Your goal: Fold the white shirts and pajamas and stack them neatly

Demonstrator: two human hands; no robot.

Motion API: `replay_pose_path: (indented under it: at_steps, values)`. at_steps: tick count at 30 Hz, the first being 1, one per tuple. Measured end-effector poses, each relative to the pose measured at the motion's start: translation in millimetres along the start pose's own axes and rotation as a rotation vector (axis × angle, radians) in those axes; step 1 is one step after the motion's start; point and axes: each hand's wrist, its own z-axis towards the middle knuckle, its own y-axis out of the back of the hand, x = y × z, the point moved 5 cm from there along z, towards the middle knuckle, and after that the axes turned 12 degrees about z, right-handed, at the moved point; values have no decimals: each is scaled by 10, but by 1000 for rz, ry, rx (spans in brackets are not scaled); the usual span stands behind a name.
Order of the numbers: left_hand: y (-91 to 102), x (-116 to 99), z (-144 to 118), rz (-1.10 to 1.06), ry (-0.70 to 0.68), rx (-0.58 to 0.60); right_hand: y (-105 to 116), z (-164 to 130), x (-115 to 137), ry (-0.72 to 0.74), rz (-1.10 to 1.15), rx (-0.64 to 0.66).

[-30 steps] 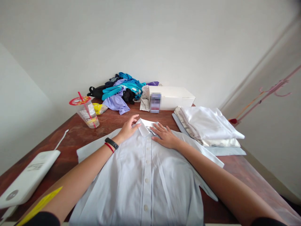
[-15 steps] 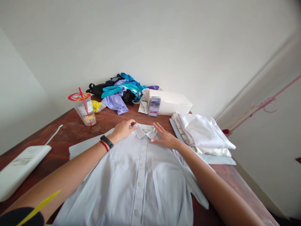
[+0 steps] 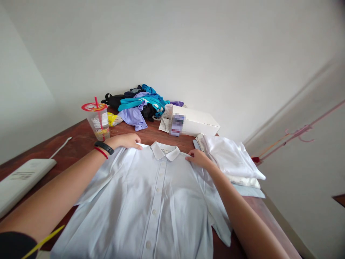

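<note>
A pale grey-blue button-up shirt [image 3: 134, 194] lies front side up, its collar [image 3: 167, 153] pointing away from me and its buttons running down the middle. My left hand [image 3: 128, 141], below a black wristband, pinches the shirt's shoulder seam on the left of the collar. On the other side, my right hand [image 3: 198, 158] has its fingers closed on the opposite shoulder. Both short sleeves spread outward, partly covered by my forearms. The shirt's lower hem is out of view.
Folded clothes [image 3: 229, 154] are stacked at the right, near the table [image 3: 250, 208] edge. A white box [image 3: 199, 120] and a heap of clothes [image 3: 145, 102] sit at the back. At left stand a plastic cup [image 3: 98, 122] with a straw and a white device [image 3: 27, 180] with a cable.
Both hands have moved apart from the collar out to the shoulders and closed on the cloth there. The left sleeve has shifted. The view has tilted slightly.
</note>
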Motion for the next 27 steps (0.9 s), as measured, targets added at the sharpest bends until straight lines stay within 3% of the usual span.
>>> replay_pose_path:
  at_steps: [2, 5, 9, 13, 17, 19, 21, 23, 25, 27]
  values:
    - [35, -14, 3, 41, -48, 39, 48, 12, -8, -10, 0, -27]
    - [119, -34, 24, 77, -51, -70, 130, 20, -14, -24, -16, -96]
    - [72, -42, 13, 127, 30, -166, 119, 1, -12, -59, -71, -173]
    - [-2, -23, -74, 196, 121, -215, 2, -16, -19, -97, -95, -145]
    - [114, -166, -212, 281, 160, -256, 30, -34, -24, -119, -90, -43]
    - [171, -429, -303, 314, 127, -253, 96, -74, -10, -125, -86, 36]
    - [120, -844, -418, 323, 18, -190, 177, -152, 14, -123, -80, 105]
    - [-75, -1341, -567, 295, -166, -79, 251, -277, 38, -109, -62, 150]
    - [-402, -1798, -744, 235, -387, 102, 309, -450, 48, -76, -49, 152]
    - [-682, -2068, -873, 190, -472, 125, 333, -672, 15, -51, -50, 153]
